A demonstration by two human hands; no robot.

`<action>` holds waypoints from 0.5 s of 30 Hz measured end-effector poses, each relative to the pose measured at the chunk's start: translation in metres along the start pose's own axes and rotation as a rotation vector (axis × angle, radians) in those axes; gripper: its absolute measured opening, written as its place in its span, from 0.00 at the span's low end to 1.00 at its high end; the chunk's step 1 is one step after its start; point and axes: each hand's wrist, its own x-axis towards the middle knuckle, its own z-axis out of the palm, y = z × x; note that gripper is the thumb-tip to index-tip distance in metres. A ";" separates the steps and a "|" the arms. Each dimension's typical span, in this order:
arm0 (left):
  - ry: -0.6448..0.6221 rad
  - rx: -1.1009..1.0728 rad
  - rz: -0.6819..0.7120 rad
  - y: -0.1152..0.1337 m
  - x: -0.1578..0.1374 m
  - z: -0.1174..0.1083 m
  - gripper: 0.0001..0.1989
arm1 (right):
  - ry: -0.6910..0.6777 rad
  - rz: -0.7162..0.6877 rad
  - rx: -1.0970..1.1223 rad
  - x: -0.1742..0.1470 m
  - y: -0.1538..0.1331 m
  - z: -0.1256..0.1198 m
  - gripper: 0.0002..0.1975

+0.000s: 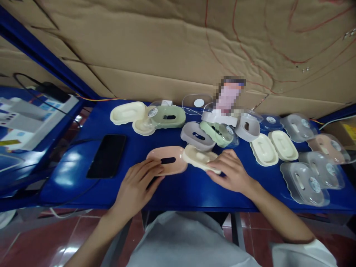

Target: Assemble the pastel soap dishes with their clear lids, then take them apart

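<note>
My left hand point(141, 181) is closed on the near left rim of a peach oval plastic tray point(178, 165) with a slot through its middle. On the right, my right hand point(229, 170) grips the end of a cream oval plastic tray point(196, 155) between thumb and fingers. The cream tray's left end meets or overlaps the peach tray's right edge; I cannot tell whether they touch. Just behind them lie a grey slotted tray point(191, 135) and a green tray point(219, 139) with a clear lid.
A black phone point(107, 155) lies left on the blue table point(133, 200). Further back are a cream tray point(128, 113) and a green slotted tray point(178, 118). Two cream trays point(263, 150) and several clear-lidded trays point(304, 183) spread rightward. A pixelated phone-like screen point(229, 96) stands behind.
</note>
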 end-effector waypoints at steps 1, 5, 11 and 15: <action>0.028 -0.026 -0.050 -0.001 -0.003 -0.004 0.14 | -0.029 -0.050 -0.023 -0.001 -0.002 0.003 0.04; 0.155 -0.104 -0.321 0.004 -0.019 -0.021 0.20 | -0.126 -0.178 -0.050 -0.003 -0.013 0.018 0.06; 0.047 -0.109 -0.096 0.026 -0.021 -0.011 0.18 | -0.164 -0.347 -0.033 -0.008 -0.020 0.035 0.11; 0.019 -0.005 0.118 0.040 -0.013 0.005 0.14 | -0.070 -0.246 -0.013 -0.012 -0.015 0.030 0.13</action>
